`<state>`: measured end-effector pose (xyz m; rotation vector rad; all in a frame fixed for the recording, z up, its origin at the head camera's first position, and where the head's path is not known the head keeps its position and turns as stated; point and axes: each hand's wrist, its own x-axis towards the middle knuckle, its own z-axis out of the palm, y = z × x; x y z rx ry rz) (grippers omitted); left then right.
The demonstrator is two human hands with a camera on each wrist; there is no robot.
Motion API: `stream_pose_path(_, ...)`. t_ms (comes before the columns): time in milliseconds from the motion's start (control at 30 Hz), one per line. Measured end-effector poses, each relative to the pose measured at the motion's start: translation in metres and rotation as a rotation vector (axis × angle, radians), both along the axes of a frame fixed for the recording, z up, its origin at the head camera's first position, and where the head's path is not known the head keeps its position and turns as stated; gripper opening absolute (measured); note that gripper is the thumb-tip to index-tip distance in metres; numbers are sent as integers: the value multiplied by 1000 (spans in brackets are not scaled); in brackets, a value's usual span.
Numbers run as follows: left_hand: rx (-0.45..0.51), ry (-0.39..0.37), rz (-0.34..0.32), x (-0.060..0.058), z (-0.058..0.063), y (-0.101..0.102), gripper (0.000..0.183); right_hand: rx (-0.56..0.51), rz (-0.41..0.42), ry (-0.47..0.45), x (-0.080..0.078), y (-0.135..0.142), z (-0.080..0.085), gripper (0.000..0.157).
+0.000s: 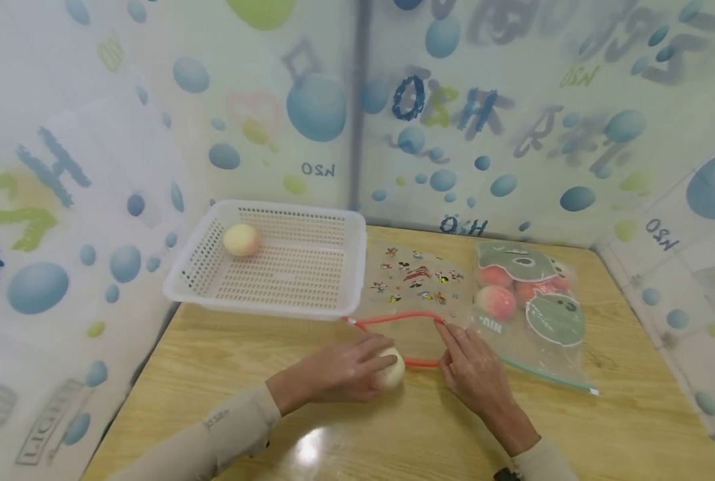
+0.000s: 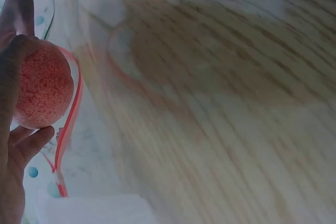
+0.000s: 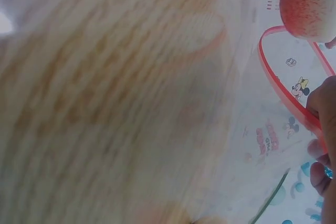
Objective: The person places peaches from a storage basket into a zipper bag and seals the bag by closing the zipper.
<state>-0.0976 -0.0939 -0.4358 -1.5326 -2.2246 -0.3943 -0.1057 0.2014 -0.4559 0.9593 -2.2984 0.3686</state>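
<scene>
In the head view my left hand (image 1: 344,369) grips a peach (image 1: 393,375) at the mouth of a clear zip bag (image 1: 402,294) with cartoon prints. The left wrist view shows the red, speckled side of this peach (image 2: 44,87), thumb and fingers around it. My right hand (image 1: 480,374) pinches the bag's red zip edge (image 3: 283,93), and the mouth stands spread apart. The bag lies flat behind the hands. In the right wrist view the peach hangs right at the red rim.
A white plastic basket (image 1: 360,267) at the back left contains one peach (image 1: 241,240). To the right lies a second zip bag (image 1: 513,341) with a green zip and several peaches (image 1: 497,302) inside. Printed curtains border the wooden table (image 1: 645,401) at the back and sides.
</scene>
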Motion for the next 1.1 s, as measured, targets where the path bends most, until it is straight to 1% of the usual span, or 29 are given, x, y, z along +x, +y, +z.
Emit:
stream_pose_path(100,-32,-31,14,2,-4,7,50,8,-2,-3,1,-1,-1,50)
stream_pose_path(167,-60,-20,27,2,-6,11,47,12,1,-7,2,-2,-2,50)
stream_pose_path(333,-148,41,41,3,-9,18,44,11,13,-12,4,-2,-4,50)
stream_pose_path(433,-178,81,48,2,-11,20,43,10,16,-15,5,-2,-4,50)
stream_pose_path(500,-173,111,35,1,-11,21,38,7,20,-12,5,-2,-4,50)
stream_pose_path(567,-163,166,18,0,-11,22,33,7,23,-5,5,-2,-4,50)
stream_pose_path(633,-141,212,-4,-1,-10,21,30,4,26,2,4,-2,-5,50)
stream_pose_path(733,-116,258,-27,-3,-6,20,29,-8,31,16,3,-1,-5,49)
stream_pose_path(833,-95,256,-36,-4,-3,18,25,-24,37,21,2,0,-4,50)
stream_pose_path(967,-68,259,-26,-3,-3,13,27,-27,33,-2,1,2,-1,51)
stream_pose_path(1100,-54,229,-15,-2,-1,9,28,-34,30,5,0,3,0,51)
